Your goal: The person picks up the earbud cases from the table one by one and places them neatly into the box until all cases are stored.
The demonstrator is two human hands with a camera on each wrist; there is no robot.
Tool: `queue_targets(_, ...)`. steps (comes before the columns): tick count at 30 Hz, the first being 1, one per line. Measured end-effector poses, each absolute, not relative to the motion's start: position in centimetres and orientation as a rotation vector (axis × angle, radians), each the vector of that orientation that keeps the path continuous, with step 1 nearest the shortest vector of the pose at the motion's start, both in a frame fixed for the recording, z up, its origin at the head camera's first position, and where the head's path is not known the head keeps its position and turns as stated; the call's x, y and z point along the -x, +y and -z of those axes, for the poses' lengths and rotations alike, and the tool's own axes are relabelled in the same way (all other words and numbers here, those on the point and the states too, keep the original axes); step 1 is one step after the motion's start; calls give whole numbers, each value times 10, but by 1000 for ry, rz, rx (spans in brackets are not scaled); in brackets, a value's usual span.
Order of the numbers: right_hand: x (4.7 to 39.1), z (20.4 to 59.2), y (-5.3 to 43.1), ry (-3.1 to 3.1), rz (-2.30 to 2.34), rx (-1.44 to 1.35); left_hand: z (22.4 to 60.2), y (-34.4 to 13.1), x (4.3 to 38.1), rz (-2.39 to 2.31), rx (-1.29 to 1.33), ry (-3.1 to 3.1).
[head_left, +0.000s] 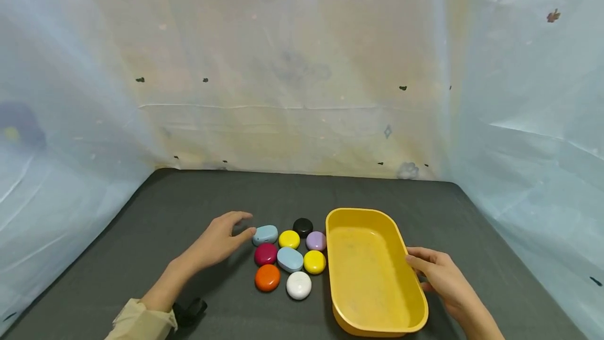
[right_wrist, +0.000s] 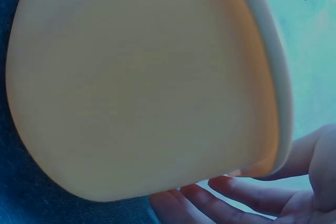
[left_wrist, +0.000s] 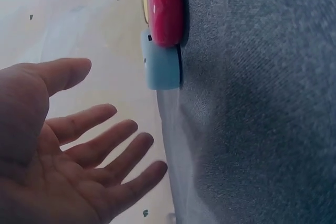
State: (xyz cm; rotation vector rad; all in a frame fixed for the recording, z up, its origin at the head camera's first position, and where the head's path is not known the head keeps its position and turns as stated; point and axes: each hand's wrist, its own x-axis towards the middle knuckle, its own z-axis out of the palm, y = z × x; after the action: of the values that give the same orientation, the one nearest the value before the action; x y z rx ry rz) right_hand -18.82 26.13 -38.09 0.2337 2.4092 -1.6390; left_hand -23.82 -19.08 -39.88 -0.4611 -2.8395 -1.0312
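Note:
My left hand (head_left: pixel 222 240) hovers with spread fingers at the left of a cluster of glossy rounded pieces. Its thumb tip is close to a light blue piece (head_left: pixel 265 235); in the left wrist view a gap shows between that hand (left_wrist: pixel 79 156) and the blue piece (left_wrist: pixel 163 66). The cluster also has a magenta piece (head_left: pixel 266 254), an orange one (head_left: pixel 267 278), a white one (head_left: pixel 299 285) and others. At the right, my right hand (head_left: pixel 439 272) grips the long side of a yellow plastic tub (head_left: pixel 377 277), thumb at the rim and fingers along the outside wall.
Nearer the tub lie a black piece (head_left: pixel 303 227), a lilac piece (head_left: pixel 316 241), two yellow pieces (head_left: pixel 314 262) and a second light blue piece (head_left: pixel 290 259). All rest on a dark grey table (head_left: pixel 226 193). Pale patterned sheeting (head_left: pixel 302 93) encloses the back and sides.

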Motion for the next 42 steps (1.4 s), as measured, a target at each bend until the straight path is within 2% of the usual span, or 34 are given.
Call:
queue_targets(14,191,382,257,2442,1603,-269,402,-194,273,1287,555,-2914)
queue_targets(42,188,386,257,2413,1624,-248,412,-187,277,1280,531,-2967)
